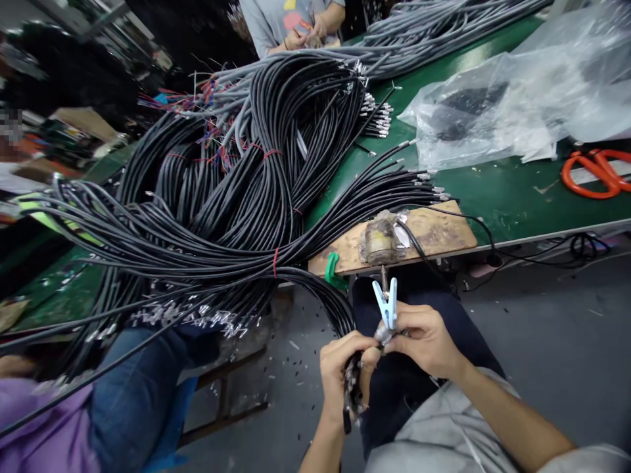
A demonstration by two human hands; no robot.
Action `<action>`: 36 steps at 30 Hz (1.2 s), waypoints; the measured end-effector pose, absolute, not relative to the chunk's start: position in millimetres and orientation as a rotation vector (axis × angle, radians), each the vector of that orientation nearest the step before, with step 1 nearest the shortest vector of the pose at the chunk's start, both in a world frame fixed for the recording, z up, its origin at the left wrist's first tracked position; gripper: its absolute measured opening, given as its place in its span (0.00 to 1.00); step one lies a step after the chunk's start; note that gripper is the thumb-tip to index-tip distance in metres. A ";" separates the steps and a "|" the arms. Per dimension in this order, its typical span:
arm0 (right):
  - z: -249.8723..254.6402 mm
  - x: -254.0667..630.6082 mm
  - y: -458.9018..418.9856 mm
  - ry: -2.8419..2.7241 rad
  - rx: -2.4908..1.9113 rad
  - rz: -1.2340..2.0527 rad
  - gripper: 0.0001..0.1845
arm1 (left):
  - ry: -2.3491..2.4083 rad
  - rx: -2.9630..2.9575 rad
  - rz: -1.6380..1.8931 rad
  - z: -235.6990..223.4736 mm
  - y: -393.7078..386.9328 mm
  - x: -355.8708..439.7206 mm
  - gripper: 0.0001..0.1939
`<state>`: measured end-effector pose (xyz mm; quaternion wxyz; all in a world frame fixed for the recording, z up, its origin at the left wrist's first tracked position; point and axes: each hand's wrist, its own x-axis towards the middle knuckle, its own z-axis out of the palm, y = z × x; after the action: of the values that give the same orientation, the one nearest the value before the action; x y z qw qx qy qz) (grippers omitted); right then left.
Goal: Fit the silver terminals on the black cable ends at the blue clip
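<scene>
- The left hand (pixel 348 368) is curled closed around a bundle of thin black cables (pixel 329 299) that hangs over the table edge.
- The right hand (pixel 426 338) pinches a small silvery-grey piece (pixel 383 333), which the left hand's fingertips meet; its exact form is too small to tell.
- A light-blue plastic clothespin (pixel 387 305) stands just above those fingers.
- A worn wooden board (pixel 438 230) lies at the table edge, bearing a stained cylindrical block (pixel 380 242), with a green clamp (pixel 332 268) near its left end.
- Red-handled scissors (pixel 591 174) lie right, near a clear plastic bag (pixel 507 98).
- Long grey cables (pixel 434 29) cross the green table (pixel 513 190).
</scene>
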<state>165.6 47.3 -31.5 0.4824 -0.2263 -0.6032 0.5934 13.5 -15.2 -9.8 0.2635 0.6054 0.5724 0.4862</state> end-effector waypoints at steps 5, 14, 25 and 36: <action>-32.4 163.5 37.6 -1.406 -0.600 1.324 0.08 | 1.477 1.713 1.162 -2.0 -9.6 11.7 0.13; -46.5 159.7 38.7 -0.585 -0.454 2.304 0.16 | 1.310 1.539 1.208 -8.7 -13.5 10.3 0.08; -29.6 168.8 62.2 -0.870 -0.710 2.274 0.15 | 1.067 1.854 1.322 -8.2 -7.9 14.3 0.06; -10.9 144.1 73.5 -0.737 -0.637 2.067 0.23 | 1.219 1.609 1.886 -17.2 -3.2 47.9 0.07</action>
<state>144.1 73.5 -10.9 0.4155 -0.2536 -0.2933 0.8228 47.9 -3.2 -17.2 0.1884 0.5721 0.4332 0.6704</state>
